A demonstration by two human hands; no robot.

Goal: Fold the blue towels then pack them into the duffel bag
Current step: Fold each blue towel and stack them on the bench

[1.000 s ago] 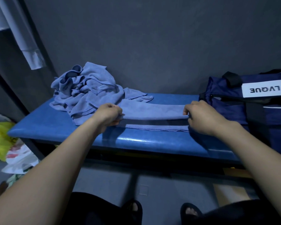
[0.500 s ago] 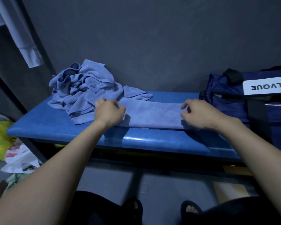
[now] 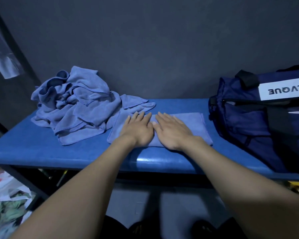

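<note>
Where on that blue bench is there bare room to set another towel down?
Bare padded blue bench shows along the front left, before the crumpled blue towel pile, and behind the folded blue towel. The navy duffel bag crowds the right end.

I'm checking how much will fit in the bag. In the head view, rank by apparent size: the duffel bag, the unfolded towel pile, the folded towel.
1. duffel bag, though cut off at the frame edge
2. unfolded towel pile
3. folded towel, partly covered by both hands

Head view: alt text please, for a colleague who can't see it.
Both hands, left hand and right hand, press flat on a folded blue towel on a blue padded bench, between a crumpled blue towel pile and a navy duffel bag.
</note>
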